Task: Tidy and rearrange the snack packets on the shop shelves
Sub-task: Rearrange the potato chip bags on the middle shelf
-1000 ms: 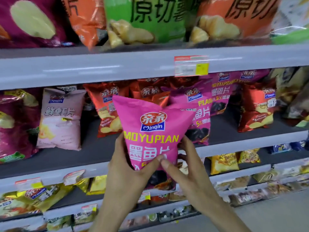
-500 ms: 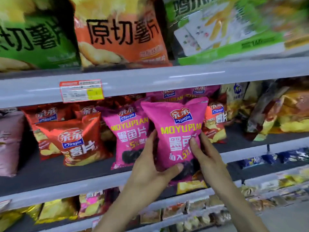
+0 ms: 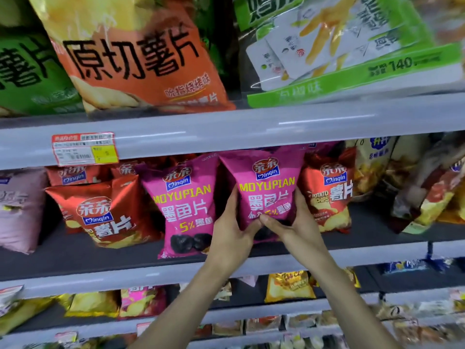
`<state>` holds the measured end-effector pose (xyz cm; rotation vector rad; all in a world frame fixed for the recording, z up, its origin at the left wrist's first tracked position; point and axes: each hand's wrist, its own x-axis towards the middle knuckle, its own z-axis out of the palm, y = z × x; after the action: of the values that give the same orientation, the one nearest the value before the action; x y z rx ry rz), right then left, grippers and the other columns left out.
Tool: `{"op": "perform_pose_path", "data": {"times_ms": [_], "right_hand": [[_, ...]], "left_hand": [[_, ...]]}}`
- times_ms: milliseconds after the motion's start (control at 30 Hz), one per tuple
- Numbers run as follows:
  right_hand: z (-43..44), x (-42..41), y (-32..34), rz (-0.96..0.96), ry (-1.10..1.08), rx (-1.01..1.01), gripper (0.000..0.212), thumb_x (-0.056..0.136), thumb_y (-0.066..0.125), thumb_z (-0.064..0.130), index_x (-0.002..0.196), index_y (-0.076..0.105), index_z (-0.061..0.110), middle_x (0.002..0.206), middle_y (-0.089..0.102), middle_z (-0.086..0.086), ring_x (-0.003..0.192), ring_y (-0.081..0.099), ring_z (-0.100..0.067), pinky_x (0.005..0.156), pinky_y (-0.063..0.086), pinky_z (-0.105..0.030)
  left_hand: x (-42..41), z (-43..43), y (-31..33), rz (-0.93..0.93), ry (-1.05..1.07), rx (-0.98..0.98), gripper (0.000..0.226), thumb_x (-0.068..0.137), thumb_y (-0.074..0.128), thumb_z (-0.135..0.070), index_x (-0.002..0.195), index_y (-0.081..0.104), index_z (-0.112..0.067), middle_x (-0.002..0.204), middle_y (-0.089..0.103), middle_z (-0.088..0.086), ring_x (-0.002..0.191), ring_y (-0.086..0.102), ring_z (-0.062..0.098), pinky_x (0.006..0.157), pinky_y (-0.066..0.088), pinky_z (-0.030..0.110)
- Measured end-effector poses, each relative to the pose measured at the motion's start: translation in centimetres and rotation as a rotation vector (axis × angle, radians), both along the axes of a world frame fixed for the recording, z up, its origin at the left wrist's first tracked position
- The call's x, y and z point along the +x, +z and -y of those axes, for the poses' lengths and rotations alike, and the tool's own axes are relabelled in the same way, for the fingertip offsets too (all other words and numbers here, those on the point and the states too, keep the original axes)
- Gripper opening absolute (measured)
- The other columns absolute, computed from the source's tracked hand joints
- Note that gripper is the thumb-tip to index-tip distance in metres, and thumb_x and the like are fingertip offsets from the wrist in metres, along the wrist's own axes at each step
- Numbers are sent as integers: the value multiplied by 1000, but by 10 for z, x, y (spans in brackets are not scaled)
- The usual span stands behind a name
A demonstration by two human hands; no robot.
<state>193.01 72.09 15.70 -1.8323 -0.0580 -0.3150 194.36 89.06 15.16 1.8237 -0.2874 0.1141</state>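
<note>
A pink MOYUPIAN packet (image 3: 266, 190) stands upright on the middle shelf (image 3: 75, 258), held at its lower part from both sides. My left hand (image 3: 232, 230) grips its left edge with the thumb across the front. My right hand (image 3: 295, 222) grips its right edge, thumb on the front near the bottom. A second, matching pink packet (image 3: 186, 207) stands just to its left. A red Qinqin crisp packet (image 3: 327, 197) stands close on its right, and another red packet (image 3: 105, 215) leans further left.
Big orange (image 3: 136, 64) and green-white (image 3: 347, 49) bags fill the upper shelf. A price tag (image 3: 84, 149) hangs on that shelf's edge. A pale pink bag (image 3: 17, 210) is at far left, yellow and brown bags (image 3: 415, 187) at right. Lower shelves hold small packets.
Both hands carried the pink packet rightward and deeper onto the middle shelf, next to the matching pink packet. My view shifted right and closer.
</note>
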Motion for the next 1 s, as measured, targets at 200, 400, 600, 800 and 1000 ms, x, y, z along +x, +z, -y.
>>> {"op": "perform_pose_path", "data": {"times_ms": [200,400,600,800,1000], "right_hand": [[-4,3,-16,-24,-61,19,76,84,86,22,141,43,47,129,66,22,119,60,8,106,48,-28],[-12,5,-14,-86,-103,17,85,84,87,26,152,38,39,130,65,22,122,60,3,112,48,-40],[-22,-11,-5,-16,-198,-89,73,86,84,31,144,43,42,129,64,21,120,60,2,107,50,-34],[-20,-34,2,-43,-185,-407,74,91,77,21,154,41,30,138,53,16,131,48,-7,105,37,-25],[-3,-52,2,-55,-279,-515,58,96,71,31,149,48,29,142,57,7,124,56,-15,103,47,-36]], "left_hand": [[-30,-16,4,-24,27,122,82,92,74,-26,162,34,-38,149,57,-20,133,53,-9,114,47,29],[-76,-74,27,128,182,178,48,92,77,-7,118,69,-46,103,74,-15,97,73,6,85,55,17],[-84,-135,13,70,400,91,37,91,78,-8,115,70,-35,102,76,-17,98,72,5,88,58,30],[-67,-148,1,-28,331,206,81,83,87,-36,152,46,-27,138,58,-8,110,61,0,95,48,32],[-39,-148,-6,-150,200,159,116,61,85,-78,157,33,-40,146,60,-13,129,61,11,110,51,46]]}}
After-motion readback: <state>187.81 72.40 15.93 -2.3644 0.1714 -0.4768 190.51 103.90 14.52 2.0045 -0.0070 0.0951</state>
